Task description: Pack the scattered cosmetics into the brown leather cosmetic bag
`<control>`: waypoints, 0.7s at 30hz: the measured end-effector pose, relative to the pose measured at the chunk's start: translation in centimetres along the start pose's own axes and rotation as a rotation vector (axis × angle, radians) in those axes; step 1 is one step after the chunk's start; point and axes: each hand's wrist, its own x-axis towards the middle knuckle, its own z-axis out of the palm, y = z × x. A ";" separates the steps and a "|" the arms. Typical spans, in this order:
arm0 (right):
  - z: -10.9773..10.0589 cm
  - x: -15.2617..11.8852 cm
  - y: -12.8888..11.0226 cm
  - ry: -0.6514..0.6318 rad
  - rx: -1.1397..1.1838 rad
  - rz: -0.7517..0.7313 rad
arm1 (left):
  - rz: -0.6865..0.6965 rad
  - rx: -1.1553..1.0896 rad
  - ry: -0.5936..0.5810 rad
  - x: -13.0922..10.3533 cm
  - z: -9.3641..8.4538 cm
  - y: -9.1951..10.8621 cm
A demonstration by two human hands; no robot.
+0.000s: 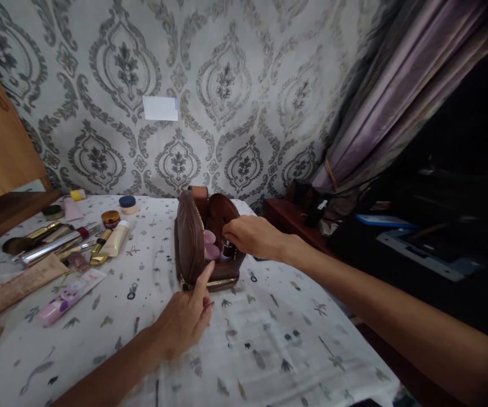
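A brown zippered makeup bag [190,243] stands unzipped on the cloth, its mouth facing me. Inside it lie pink rounded items [212,251], whose kind I cannot make out, beside a small dark-capped bottle [227,249]. My right hand [250,234] reaches in from the right, fingers pinched at the top of that bottle; the fingertips are partly hidden. At the bag's front edge is my left hand [188,316], its index finger stretched out and touching the zippered rim. The other fingers of this hand are loosely bent, with nothing in them.
Cosmetics crowd the left side: a pink tube [72,297], a beige tube [19,285], a cream tube [116,238], makeup brushes [26,243] and a blue-lidded jar [127,204]. The patterned cloth [269,333] covers the table. A wallpapered wall stands behind, and dark equipment [422,237] lies right.
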 end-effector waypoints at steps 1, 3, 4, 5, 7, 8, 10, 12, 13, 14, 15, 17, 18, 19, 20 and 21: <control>0.0 -0.1 0.1 0.005 0.006 -0.004 | -0.008 -0.002 -0.001 0.0 0.0 0.0; 0.1 -0.2 0.4 0.029 0.022 -0.021 | -0.015 -0.008 0.003 0.0 0.1 0.0; 0.2 -0.2 0.5 0.041 0.031 -0.028 | -0.015 -0.010 0.003 0.0 0.1 0.0; 0.2 -0.2 0.5 0.052 0.040 -0.031 | -0.015 -0.013 0.003 0.0 0.1 -0.1; 0.3 -0.3 0.6 0.067 0.057 -0.024 | -0.018 -0.017 0.002 0.0 0.1 0.0; 0.3 -0.3 0.6 0.075 0.065 -0.018 | -0.025 -0.018 0.001 0.0 0.1 0.0; 0.4 -0.4 0.5 0.095 0.081 -0.010 | -0.044 -0.023 -0.005 0.0 0.1 0.1; 0.4 -0.6 0.3 0.111 0.089 -0.023 | -0.055 -0.025 -0.009 0.0 0.1 0.1; 0.4 -0.6 0.2 0.110 0.082 -0.037 | -0.057 -0.026 -0.010 0.0 0.1 0.1; 0.4 -0.7 0.1 0.103 0.070 -0.054 | -0.056 -0.028 -0.012 0.0 0.1 0.1; 0.4 -0.7 0.0 0.094 0.054 -0.069 | -0.052 -0.029 -0.009 0.0 0.2 0.1; 0.3 -0.7 -0.3 0.067 0.018 -0.083 | -0.040 -0.030 -0.004 0.0 0.2 -0.1; 0.2 -0.6 -0.4 0.052 0.003 -0.080 | -0.034 -0.029 -0.001 0.0 0.3 -0.1; 0.1 -0.5 -0.4 0.040 -0.008 -0.075 | -0.029 -0.025 0.002 0.0 0.3 -0.2; 0.1 -0.5 -0.4 0.038 -0.012 -0.071 | -0.027 -0.022 0.002 0.0 0.3 -0.2; 0.0 -0.4 -0.4 0.048 -0.007 -0.071 | -0.030 -0.020 0.002 0.0 0.3 -0.2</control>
